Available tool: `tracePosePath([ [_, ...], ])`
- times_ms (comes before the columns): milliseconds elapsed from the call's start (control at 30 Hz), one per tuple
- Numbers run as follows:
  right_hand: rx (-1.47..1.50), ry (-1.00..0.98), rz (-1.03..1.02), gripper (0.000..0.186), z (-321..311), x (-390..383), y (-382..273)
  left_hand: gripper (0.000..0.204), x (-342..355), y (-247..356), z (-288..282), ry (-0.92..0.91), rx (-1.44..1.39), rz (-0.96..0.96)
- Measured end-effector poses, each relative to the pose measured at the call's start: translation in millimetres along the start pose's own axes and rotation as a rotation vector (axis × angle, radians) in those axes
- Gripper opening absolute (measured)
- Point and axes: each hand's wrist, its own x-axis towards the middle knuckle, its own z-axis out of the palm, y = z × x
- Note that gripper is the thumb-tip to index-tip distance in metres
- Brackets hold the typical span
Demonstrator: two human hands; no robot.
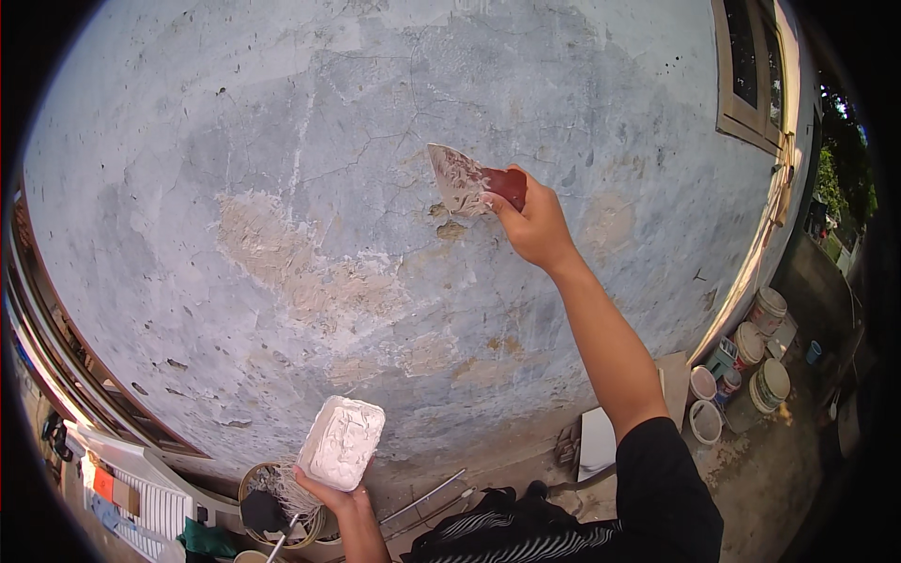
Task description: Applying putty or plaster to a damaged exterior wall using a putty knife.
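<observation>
My right hand (537,221) is closed round the dark red handle of a putty knife (458,180). Its broad blade, smeared with filler, points left and lies at or very near the wall; contact cannot be made out. Just under the blade are small chipped, brownish spots (450,229) in the pale blue, cracked wall (526,84). Low in front of me, my left hand (336,495) supports a rectangular tub (343,443) of whitish filler from beneath, fingers wrapped about its sides. A large beige filled patch (310,272) spreads over the wall left of the knife.
Several paint buckets (749,345) stand on the ground at right. A window frame (749,75) is at the upper right, another frame edge (103,375) at the left. Lower left are a white slatted bench (141,507) and a basket (249,483) with a mop head in it.
</observation>
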Motion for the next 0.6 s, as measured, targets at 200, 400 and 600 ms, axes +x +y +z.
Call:
tracePosePath([
  [200, -0.125, -0.113, -0.016, 0.017, 7, -3, -4, 0.087, 3, -2, 1, -0.003, 0.0, 0.031],
  [400, -0.065, -0.062, 0.019, 0.01, 10, -5, -6, 0.087, 7, 2, -4, 0.0, -0.013, 0.013],
  [600, -0.002, 0.011, -0.002, 0.01, 13, -6, -4, 0.088, 5, 3, -5, 0.03, -0.001, 0.023],
])
